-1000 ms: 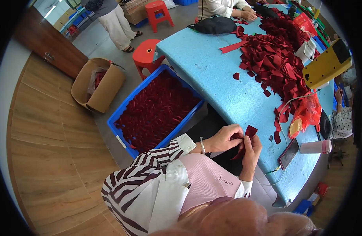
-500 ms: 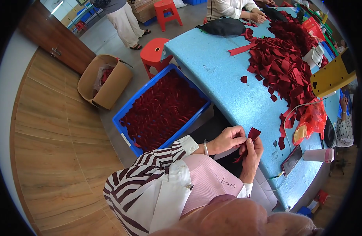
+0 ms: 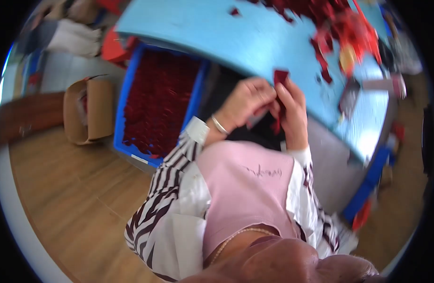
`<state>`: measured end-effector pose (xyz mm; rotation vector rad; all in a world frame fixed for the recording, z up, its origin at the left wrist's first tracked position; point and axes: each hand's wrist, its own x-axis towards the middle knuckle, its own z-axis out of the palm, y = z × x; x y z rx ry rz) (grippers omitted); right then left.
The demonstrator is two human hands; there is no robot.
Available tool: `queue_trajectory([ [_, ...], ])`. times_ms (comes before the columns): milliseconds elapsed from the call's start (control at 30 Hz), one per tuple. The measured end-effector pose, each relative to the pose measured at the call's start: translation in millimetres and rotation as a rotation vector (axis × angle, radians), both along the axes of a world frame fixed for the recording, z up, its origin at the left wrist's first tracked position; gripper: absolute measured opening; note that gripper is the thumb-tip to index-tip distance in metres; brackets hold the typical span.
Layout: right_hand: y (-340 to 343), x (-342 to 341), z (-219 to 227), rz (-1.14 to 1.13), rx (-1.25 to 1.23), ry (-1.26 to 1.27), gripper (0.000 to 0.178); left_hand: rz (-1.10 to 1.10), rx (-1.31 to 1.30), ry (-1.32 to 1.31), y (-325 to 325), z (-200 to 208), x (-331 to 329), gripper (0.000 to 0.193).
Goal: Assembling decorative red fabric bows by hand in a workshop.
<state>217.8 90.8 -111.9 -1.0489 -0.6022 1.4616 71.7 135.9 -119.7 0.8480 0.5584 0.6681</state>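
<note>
In front of my chest, over the near edge of the table, my two hands meet. My right hand (image 3: pixel 294 109) is closed on a small dark red fabric piece (image 3: pixel 281 76), which sticks up past the thumb. More dark red fabric hangs beneath the fingers of that hand. Close against it, my left hand (image 3: pixel 247 101) has its fingertips pinched together at the side of the right thumb. Blur hides what, if anything, is between the left fingertips.
A blue crate (image 3: pixel 119 123) full of dark red pieces stands left of the light blue table (image 3: pixel 202 28). Beyond it are a cardboard box (image 3: pixel 100 111) and a red stool (image 3: pixel 114 49). A red fabric heap (image 3: pixel 327 12), red plastic bag (image 3: pixel 360 40), phone (image 3: pixel 350 99) and pink cup (image 3: pixel 384 86) lie on the table.
The whole view has swung round and blurred, so the table and crate sit higher in the picture. Both hands stay together, with the red piece still in the right one.
</note>
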Motion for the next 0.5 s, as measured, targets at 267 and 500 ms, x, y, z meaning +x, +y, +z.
queue_trajectory([
  [267, -3, 82, -73, 0.035, -0.004, 0.020, 0.026, -0.110, -0.111, -0.080, 7, -80, 68, 0.025],
  [500, -6, 67, -66, 0.040, 0.031, -0.056, 0.023, -0.053, 0.155, 0.046, -1, -73, 61, 0.018],
])
